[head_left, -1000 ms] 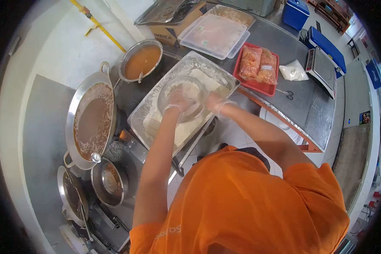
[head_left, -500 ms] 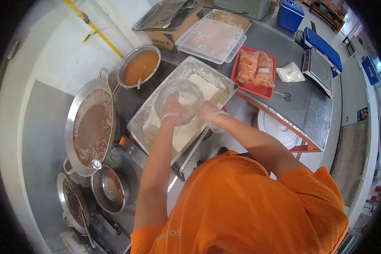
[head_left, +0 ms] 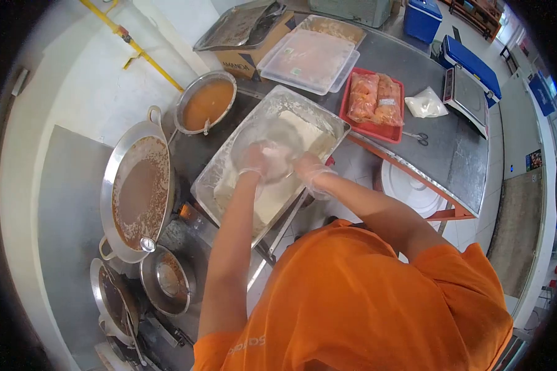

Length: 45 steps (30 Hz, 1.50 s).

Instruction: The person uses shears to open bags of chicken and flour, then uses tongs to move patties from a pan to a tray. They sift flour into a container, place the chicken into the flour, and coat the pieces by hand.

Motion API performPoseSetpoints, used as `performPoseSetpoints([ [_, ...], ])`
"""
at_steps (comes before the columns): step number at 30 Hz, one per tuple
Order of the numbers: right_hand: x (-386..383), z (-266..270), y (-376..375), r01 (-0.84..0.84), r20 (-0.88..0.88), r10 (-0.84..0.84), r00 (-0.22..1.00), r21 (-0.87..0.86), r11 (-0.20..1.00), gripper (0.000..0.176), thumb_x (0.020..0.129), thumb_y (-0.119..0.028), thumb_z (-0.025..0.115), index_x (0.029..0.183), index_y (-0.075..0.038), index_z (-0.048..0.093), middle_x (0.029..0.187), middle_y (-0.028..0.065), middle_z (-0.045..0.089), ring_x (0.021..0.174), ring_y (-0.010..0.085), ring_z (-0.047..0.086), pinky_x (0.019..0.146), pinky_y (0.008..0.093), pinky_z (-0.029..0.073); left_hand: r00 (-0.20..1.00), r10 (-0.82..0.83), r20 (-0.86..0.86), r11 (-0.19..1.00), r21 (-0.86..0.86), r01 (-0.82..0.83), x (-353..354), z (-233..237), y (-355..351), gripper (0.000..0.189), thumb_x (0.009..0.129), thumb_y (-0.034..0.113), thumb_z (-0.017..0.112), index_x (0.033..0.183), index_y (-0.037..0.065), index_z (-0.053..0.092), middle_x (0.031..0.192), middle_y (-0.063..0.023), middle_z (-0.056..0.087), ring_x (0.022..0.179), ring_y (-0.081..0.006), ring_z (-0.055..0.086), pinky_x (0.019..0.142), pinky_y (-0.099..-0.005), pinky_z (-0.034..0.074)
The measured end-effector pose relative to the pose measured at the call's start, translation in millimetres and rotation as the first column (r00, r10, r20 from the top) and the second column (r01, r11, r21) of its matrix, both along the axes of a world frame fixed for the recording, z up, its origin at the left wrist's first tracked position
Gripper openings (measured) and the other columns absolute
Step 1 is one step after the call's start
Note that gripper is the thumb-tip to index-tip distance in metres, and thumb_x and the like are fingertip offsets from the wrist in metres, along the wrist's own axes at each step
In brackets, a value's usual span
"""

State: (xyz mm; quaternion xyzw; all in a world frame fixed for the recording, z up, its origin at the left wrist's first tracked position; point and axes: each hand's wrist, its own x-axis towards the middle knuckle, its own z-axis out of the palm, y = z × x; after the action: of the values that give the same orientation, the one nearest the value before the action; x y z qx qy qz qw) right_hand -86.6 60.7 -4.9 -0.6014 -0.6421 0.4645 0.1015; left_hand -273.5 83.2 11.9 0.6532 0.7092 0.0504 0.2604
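Note:
A round grey sieve [head_left: 267, 133], blurred and with white powder in it, is held over a large metal tray [head_left: 205, 179] of flour [head_left: 300, 127]. My right hand [head_left: 308, 167], in a clear plastic glove, is closed on the sieve's right rim. Also gloved, my left hand [head_left: 255, 162] overlaps the lower left part of the sieve, its fingers smeared by motion and partly hidden in the powder.
To the left stand a bowl of orange-brown liquid [head_left: 209, 104], a wide wok [head_left: 109, 185] with a thermometer [head_left: 148, 245], and several more pans. A red tray [head_left: 387, 133] of bagged meat [head_left: 374, 99], scissors [head_left: 416, 136], a white bag [head_left: 426, 104] and a scale [head_left: 465, 99] lie right.
The sieve and both hands have shifted slightly within the tray, and the sieve is more blurred. The whole view has moved a little.

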Motion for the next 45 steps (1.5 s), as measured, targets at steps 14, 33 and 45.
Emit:
performPoseSetpoints([
  [14,-47,-137,12,-0.174,0.031,0.171,0.985,0.203,0.964,0.039,0.09,-0.033,0.052,0.096,0.001,0.07,0.093,0.0251,0.069,0.088,0.0396,0.067,0.08,0.0503,0.052,0.994,0.108,-0.008,0.945,0.312,-0.101,-20,-66,-1,0.078,0.063,0.042,0.083,0.127,0.005,0.06,0.134,-0.0202,0.056,0.126,-0.0315,0.052,0.106,-0.0418,0.041],
  [33,-21,-58,1,-0.094,-0.188,0.13,0.974,0.19,0.977,0.036,0.091,-0.022,0.049,0.109,0.005,0.065,0.101,0.0244,0.068,0.096,0.0308,0.065,0.086,0.0479,0.048,0.976,-0.109,0.188,0.97,0.237,0.062,0,19,-13,0.047,0.076,0.031,0.071,0.116,0.008,0.064,0.117,-0.018,0.065,0.112,-0.0338,0.061,0.096,-0.0427,0.048],
  [45,-14,-36,-19,0.008,-0.363,0.029,0.931,0.098,0.995,0.035,0.093,-0.024,0.052,0.115,0.0,0.065,0.107,0.0205,0.066,0.096,0.0305,0.062,0.086,0.0478,0.047,0.95,0.059,0.306,0.998,0.017,-0.068,-1,-33,1,0.058,0.08,0.023,0.07,0.132,0.007,0.051,0.12,-0.0165,0.062,0.109,-0.0288,0.061,0.094,-0.0429,0.048],
])
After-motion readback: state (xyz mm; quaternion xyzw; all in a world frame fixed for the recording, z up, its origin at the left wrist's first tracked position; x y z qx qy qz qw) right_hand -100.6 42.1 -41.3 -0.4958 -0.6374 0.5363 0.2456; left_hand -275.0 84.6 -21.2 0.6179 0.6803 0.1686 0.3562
